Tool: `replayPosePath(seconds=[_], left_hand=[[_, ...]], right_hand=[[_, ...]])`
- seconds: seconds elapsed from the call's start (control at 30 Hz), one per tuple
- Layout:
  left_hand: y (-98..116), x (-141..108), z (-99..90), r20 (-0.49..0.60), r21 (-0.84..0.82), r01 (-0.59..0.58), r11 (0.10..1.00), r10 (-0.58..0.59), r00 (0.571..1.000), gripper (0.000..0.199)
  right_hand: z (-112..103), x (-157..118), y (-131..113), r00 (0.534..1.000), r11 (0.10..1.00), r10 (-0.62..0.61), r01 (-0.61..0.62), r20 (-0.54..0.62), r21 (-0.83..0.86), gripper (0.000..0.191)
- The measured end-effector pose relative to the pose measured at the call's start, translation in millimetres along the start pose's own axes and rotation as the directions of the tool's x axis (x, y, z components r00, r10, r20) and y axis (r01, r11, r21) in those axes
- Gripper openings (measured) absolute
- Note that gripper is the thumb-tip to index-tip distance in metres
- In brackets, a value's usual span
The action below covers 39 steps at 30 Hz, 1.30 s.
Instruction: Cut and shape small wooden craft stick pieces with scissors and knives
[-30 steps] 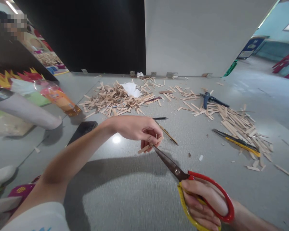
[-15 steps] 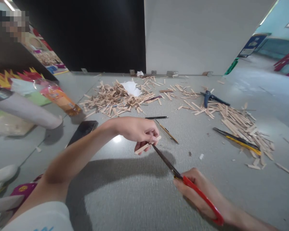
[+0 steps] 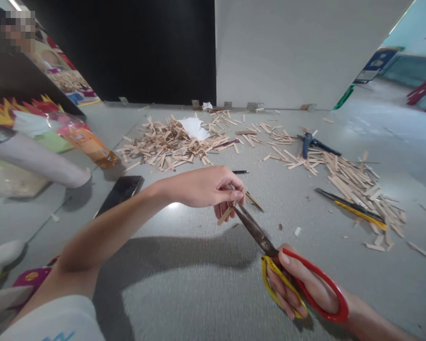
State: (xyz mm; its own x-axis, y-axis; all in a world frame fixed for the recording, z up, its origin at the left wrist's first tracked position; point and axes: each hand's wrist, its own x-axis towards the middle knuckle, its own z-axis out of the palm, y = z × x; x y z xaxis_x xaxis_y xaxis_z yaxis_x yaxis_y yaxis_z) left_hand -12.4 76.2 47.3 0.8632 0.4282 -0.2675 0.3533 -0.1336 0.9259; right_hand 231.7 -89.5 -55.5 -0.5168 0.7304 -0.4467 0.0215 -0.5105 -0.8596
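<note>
Between the bent fingers and thumb of my left hand [image 3: 213, 187] is a small flat wooden stick [image 3: 225, 216], its lower end poking out below them. My right hand [image 3: 291, 279] grips a pair of scissors [image 3: 257, 232] with one red and one yellow handle, thumb in the red loop and fingers in the yellow one. The blade tips point up-left and reach the stick close to my left fingertips; whether they touch it I cannot tell. Behind my left hand lie a black pen [image 3: 240, 172] and a thin yellowish-brown pen-like tool [image 3: 254, 201], both partly hidden.
Piles of wooden sticks [image 3: 159, 147] lie at the back and right [image 3: 355, 180]. A yellow-black box cutter [image 3: 355, 210] and dark blue clamp [image 3: 307, 142] rest by the right pile. Left are a phone [image 3: 120, 194], an orange bottle [image 3: 92, 144] and a grey tube [image 3: 42, 158]. Panels [image 3: 287, 52] stand behind.
My left hand has shifted slightly right and turned the stick steeper. The scissors have rotated in my right hand, so both handles now show, spread apart.
</note>
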Motion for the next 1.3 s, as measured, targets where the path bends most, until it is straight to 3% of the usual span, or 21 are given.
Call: replayPosePath(seconds=[0.47, 0.67, 0.9, 1.3], left_hand=[[1, -5, -2.3, 0.019, 0.092, -0.067, 0.994, 0.065, 0.998, 0.029], [-2, -2, -4.6, 0.054, 0.064, -0.057, 0.996, 0.054, 0.997, 0.027], [-10, 11, -7.5, 0.095, 0.09, -0.012, 0.996, 0.003, 0.995, 0.026], [-21, 22, -8.9, 0.112, 0.069, 0.034, 0.997, -0.042, 0.993, 0.02]], right_hand=[[-1, 10, -4, 0.994, 0.993, -0.112, 0.112, 0.017, -0.022, 0.075], [-2, 8, -4, 0.997, 0.995, -0.073, 0.075, 0.033, -0.068, 0.077], [8, 5, -14, 0.996, 0.993, -0.016, 0.006, -0.084, -0.119, 0.082], [9, 6, -10, 0.99, 0.998, 0.001, -0.01, -0.143, -0.063, 0.078]])
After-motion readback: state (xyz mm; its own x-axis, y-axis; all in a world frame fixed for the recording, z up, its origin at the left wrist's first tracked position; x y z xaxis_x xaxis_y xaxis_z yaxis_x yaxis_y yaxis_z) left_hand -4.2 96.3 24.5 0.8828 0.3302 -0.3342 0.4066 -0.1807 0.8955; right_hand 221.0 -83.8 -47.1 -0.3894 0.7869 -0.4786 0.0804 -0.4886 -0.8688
